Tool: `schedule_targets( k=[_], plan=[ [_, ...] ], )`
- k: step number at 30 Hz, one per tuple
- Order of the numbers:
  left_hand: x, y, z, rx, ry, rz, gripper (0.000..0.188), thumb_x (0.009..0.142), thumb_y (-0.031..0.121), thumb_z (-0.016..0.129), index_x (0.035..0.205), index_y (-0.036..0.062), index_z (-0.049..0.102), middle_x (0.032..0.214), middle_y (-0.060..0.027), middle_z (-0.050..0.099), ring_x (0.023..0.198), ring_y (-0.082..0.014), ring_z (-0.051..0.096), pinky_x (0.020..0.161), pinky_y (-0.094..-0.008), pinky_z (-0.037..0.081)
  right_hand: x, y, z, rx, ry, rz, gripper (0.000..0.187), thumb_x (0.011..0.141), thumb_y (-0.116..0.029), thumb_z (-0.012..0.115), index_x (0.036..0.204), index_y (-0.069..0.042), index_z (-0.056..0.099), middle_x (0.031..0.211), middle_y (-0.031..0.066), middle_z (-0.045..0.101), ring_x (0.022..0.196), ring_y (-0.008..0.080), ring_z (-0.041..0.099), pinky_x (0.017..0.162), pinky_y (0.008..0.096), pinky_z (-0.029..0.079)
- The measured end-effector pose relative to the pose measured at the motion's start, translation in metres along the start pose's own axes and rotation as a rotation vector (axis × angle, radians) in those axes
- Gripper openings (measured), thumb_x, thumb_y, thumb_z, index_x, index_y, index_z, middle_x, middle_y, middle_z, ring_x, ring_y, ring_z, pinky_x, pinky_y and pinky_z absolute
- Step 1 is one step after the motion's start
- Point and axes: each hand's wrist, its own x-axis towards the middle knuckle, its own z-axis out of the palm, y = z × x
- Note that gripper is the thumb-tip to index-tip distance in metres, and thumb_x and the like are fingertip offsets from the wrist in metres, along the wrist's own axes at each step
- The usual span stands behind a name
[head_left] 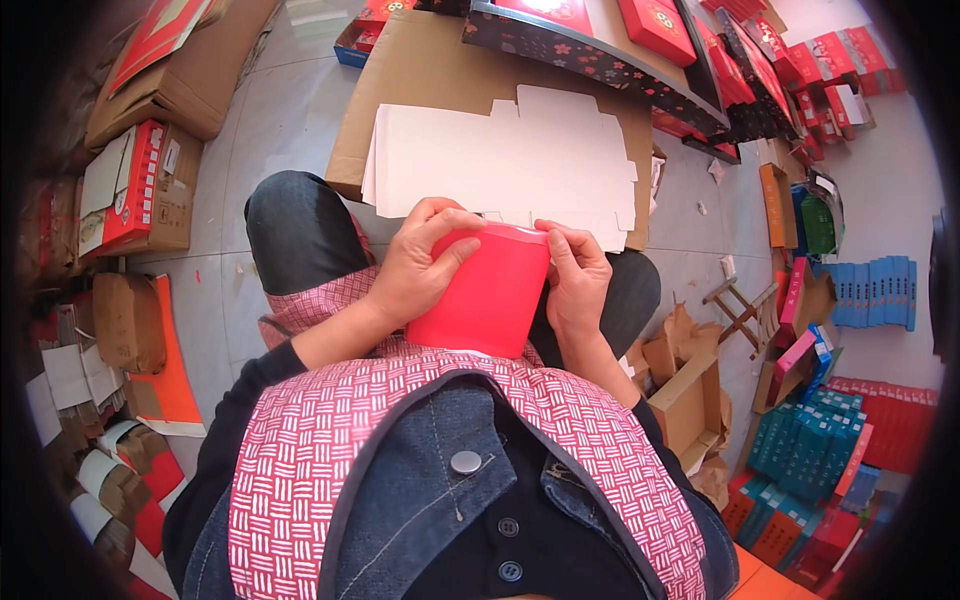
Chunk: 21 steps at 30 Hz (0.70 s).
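A red cardboard box (482, 292) rests upright against my lap, its plain red face turned up toward me. At its upper left corner my left hand (432, 255) grips the edge between thumb and fingers. My right hand (577, 275) pinches the upper right corner, thumb and forefinger together. A narrow pale flap or edge shows along the top between the two hands. Just beyond lies a stack of flat white die-cut card blanks (500, 160) on a brown cardboard surface (420, 60).
Dark flowered trays (600, 55) with red boxes stand at the far right. Cartons (150, 190) line the left side. On the right are a small wooden stool frame (738, 312), an open brown carton (690, 405), and rows of blue (875, 292) and teal boxes (812, 440).
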Motion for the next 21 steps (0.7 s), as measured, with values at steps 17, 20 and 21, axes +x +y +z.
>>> schedule_targets(
  k=[17, 20, 21],
  plan=[
    [0.042, 0.020, 0.022, 0.614, -0.346, 0.080, 0.016, 0.077, 0.022, 0.066, 0.082, 0.0076, 0.061, 0.099, -0.0087, 0.057, 0.102, -0.0266, 0.051, 0.087, -0.0451, 0.039, 0.015, -0.007, 0.002, -0.098, -0.019, 0.170, 0.009, 0.084, -0.007, 0.066, 0.079, -0.002, 0.061, 0.072, 0.0050, 0.062, 0.056, 0.0080, 0.055, 0.048, 0.0201, 0.043],
    [0.046, 0.021, 0.033, 0.515, -0.337, 0.039, 0.014, 0.074, 0.015, 0.067, 0.079, 0.0055, 0.059, 0.095, -0.0100, 0.056, 0.099, -0.0282, 0.051, 0.085, -0.0424, 0.040, 0.017, -0.007, 0.002, -0.050, -0.039, 0.180, 0.008, 0.085, -0.007, 0.066, 0.083, 0.000, 0.062, 0.076, 0.0069, 0.064, 0.061, 0.0095, 0.059, 0.051, 0.0211, 0.047],
    [0.046, 0.017, 0.035, 0.494, -0.322, 0.070, 0.013, 0.074, 0.012, 0.067, 0.077, 0.0037, 0.057, 0.094, -0.0118, 0.056, 0.097, -0.0297, 0.052, 0.084, -0.0416, 0.041, 0.016, -0.007, 0.002, -0.045, -0.041, 0.187, 0.008, 0.085, -0.007, 0.065, 0.084, 0.000, 0.063, 0.077, 0.0071, 0.065, 0.061, 0.0097, 0.060, 0.052, 0.0214, 0.048]
  ],
)
